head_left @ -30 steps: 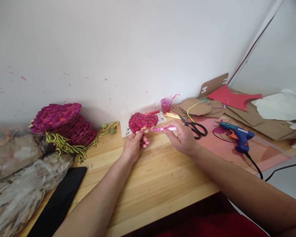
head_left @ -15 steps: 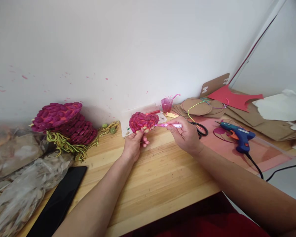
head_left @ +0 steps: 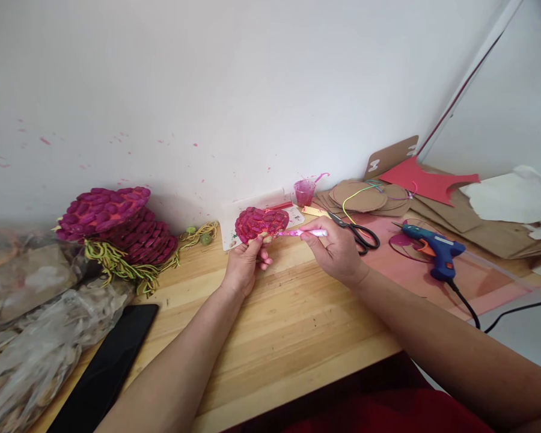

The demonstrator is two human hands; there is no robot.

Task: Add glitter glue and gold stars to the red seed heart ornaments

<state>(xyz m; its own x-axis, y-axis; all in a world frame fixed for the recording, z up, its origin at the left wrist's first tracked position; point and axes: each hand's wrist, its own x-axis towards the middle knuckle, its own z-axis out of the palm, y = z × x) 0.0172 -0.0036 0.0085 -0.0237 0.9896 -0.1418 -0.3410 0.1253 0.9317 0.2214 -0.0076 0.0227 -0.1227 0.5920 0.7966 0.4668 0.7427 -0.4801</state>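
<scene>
My left hand [head_left: 247, 261] pinches the near edge of a round, bumpy disc [head_left: 259, 222] covered in magenta-painted pieces. A few pale, unpainted pieces show along its lower edge near my thumb. In my right hand [head_left: 336, 249] is a paintbrush [head_left: 313, 233] with a white, pink-smeared handle. Its tip meets the disc's lower right edge. Behind the disc lies a white, paint-spotted tray [head_left: 229, 231], partly hidden by it. A clear plastic cup [head_left: 305, 192] with pink paint stands against the wall.
Similar magenta discs [head_left: 108, 210] with yellow-green yarn are stacked at left, beside plastic bags [head_left: 49, 343] and a black flat object [head_left: 112, 361]. Scissors [head_left: 360, 234], cardboard circles [head_left: 358, 195], red paper [head_left: 433, 177] and a blue glue gun [head_left: 442, 249] with a cord lie at right.
My right hand and the paintbrush have shifted slightly left and down along the disc's edge, uncovering more of the scissors. My left hand keeps hold of the disc almost in place.
</scene>
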